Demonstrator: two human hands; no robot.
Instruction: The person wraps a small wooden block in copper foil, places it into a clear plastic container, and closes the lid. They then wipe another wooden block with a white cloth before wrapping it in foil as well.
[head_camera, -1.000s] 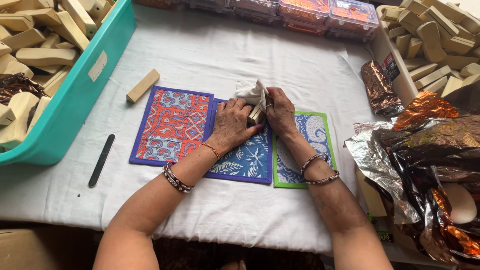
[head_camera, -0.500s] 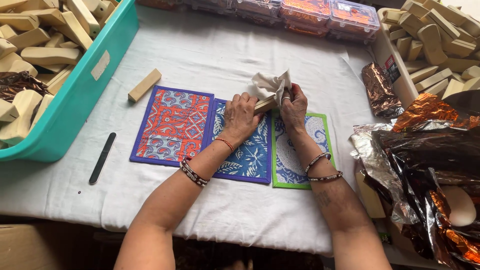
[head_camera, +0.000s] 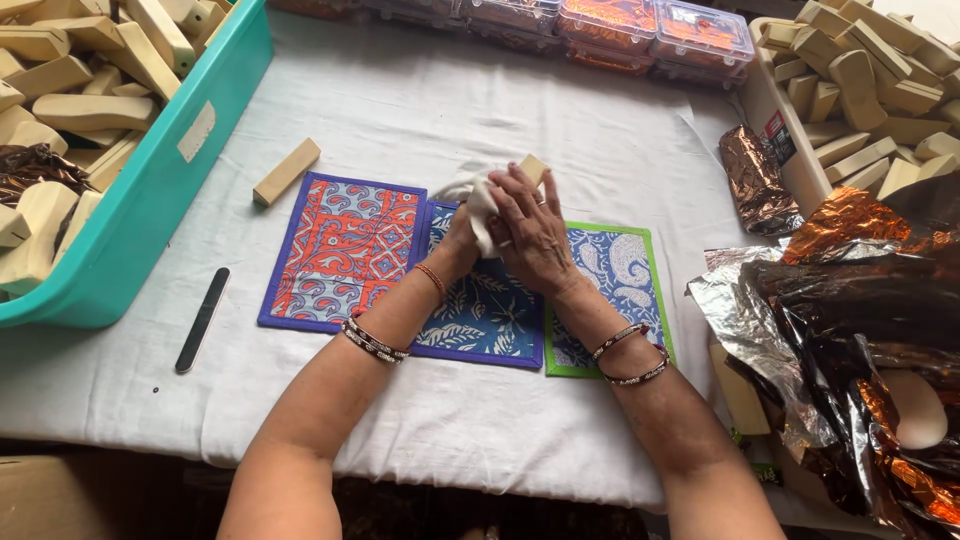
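Tan block (head_camera: 531, 167) with white cloth (head_camera: 474, 200) sits clasped over the blue middle mat (head_camera: 487, 310), its long axis angling up-right, tip poking past the fingers (head_camera: 530, 195). Right hand (head_camera: 535, 235) closes over it from the mat's right; left hand (head_camera: 462, 232) grips from the left, equally near.

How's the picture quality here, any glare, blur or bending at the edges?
Head view: soft, even light with faint shadows; glare only on the crinkled foil at right; the right hand and left hand, clasped on a white cloth and tan block, look sharp; the teal bin edge bows slightly, suggesting wide-angle distortion.
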